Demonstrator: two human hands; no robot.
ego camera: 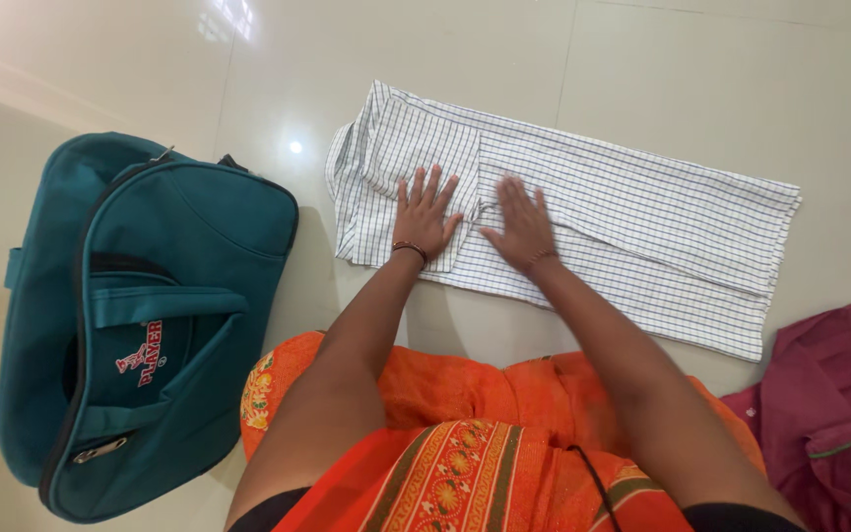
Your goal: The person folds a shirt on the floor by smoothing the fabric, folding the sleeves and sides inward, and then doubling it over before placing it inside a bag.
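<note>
A single head-worn camera looks steeply down from close above the person's lap onto the pale tiled floor point(642, 59). The view faces forward and away from the body, taking in the arms at the near edge and the floor beyond.

Home: tiled floor point(642, 59), clothes, duffel bag point(150, 325)
</note>
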